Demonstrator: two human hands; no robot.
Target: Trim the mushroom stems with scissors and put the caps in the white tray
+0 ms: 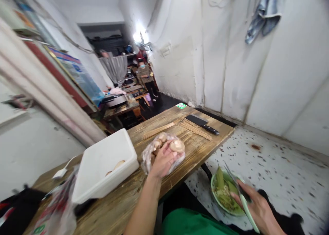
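- Far to the left of the left hand, a clear plastic bag with red print [59, 212] lies crumpled, with a white plug [60, 173] just beyond it on the wooden table [120, 197].
- Just left of the left hand stands a white bin [88, 175], with a few brown pieces [117, 167] visible inside.
- Well beyond the left hand, at the back of the room, another person [146, 76] stands.
- At the table, the left hand [163, 161] grips a mushroom [177, 146] between thumb and fingers, pale side up, over an opened bag [146, 156] with more mushrooms [162, 137] inside.
- Beyond the left hand, thin sticks [194, 129] lie in two loose bunches; farther off is a green-edged card [181, 105].
- Ahead of both hands, beside the sticks, a black-handled cleaver [202, 124] lies flat.
- Just left of the right hand, below table height, a green basin [212, 190] holds leafy green scraps [223, 198].
- At the basin's right side, the right hand [253, 202] is closed around a narrow-bladed tool [247, 211] with a pale green handle, its blade angled up over the rim.
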